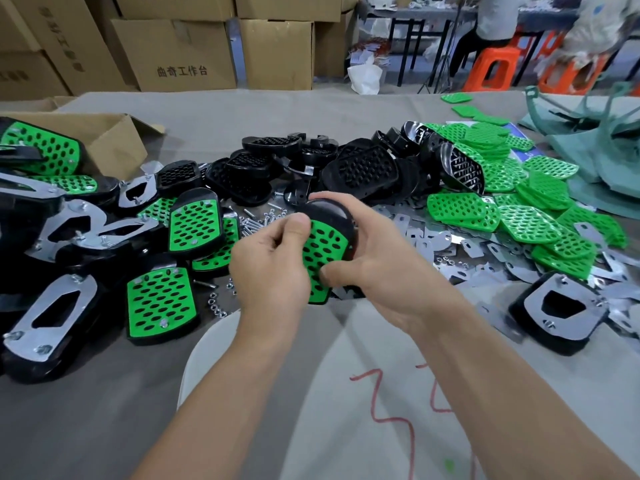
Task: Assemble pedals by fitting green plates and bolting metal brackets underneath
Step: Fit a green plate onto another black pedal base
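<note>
Grey cloth covers the tabletop [214, 109], heaped with parts. Above its near edge both hands hold one pedal [334, 211] tilted, its plate [320, 247] facing up. The left hand [273, 271] grips the left edge, thumb on the plate. The right hand [384, 271] has its fingers [332, 271] curled round the black shell. I'd press every edge evenly until the plate sits flush before reaching for bolts [256, 221] and a bracket [426, 237]. Both hands hide the underside and the plate's corners, so seating is unclear.

Held pedal [325, 244]: left edge hidden behind the left hand [270, 268].
Cartons [180, 50]: upper left, cut by the top edge — print partly blurred.
People [495, 19]: upper right, blurred, cut off.
Bolts [256, 220]: too small to count.
</note>
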`<state>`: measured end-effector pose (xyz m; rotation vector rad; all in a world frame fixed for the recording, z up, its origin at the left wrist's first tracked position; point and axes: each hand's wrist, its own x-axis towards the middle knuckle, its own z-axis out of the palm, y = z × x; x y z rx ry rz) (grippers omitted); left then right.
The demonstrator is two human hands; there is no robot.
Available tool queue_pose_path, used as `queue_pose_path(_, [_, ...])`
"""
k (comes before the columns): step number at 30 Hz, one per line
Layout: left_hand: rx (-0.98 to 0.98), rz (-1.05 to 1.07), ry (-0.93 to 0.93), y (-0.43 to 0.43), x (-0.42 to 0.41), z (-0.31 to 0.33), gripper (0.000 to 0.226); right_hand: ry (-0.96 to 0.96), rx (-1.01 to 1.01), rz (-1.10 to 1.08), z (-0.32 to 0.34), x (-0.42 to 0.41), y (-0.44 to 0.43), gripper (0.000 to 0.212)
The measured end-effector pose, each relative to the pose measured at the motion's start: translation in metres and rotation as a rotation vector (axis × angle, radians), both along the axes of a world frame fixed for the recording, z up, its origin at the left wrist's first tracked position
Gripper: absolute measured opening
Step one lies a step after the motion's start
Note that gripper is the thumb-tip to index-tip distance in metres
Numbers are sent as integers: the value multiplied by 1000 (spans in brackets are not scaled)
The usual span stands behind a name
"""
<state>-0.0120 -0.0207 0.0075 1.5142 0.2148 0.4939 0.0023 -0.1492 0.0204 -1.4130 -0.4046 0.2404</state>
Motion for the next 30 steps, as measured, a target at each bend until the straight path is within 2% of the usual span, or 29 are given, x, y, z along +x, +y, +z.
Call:
queue_pose_path(2, [164,-3,-73,0,0,-2,24,-28,18,7,2,4,-7,80])
queue_pose_path(4, [208,-68,-69,-1,3,-1,23,-20,31,-9,1,4,-13,79])
queue_pose_path(8, [42,-265,100,4,8,-3,9,55,133,-159,-6,6,-12,72])
queue_pose_path(12, [-167,-400,197,5,7,-1,18,113,227,-257,-8,7,-17,61])
queue_pose_path(16, [-283,-386,229,6,7,2,19,22,77,-330,-5,6,-12,60])
queue_pose_path(18, [-342,-366,235,9,7,3,21,-73,-83,-344,-3,6,-11,53])
queue_pose_path(20, [-382,-363,239,13,7,5,21,-75,-137,-331,-1,5,-13,44])
queue_pose_path(25, [-421,-410,288,17,10,5,12,167,102,-283,4,3,-15,25])
queue_pose_path(27, [-393,-452,258,19,10,5,21,197,147,-320,4,2,-12,21])
queue_pose_path(30, [-364,-545,203,19,9,2,59,188,174,-387,3,0,-9,23])
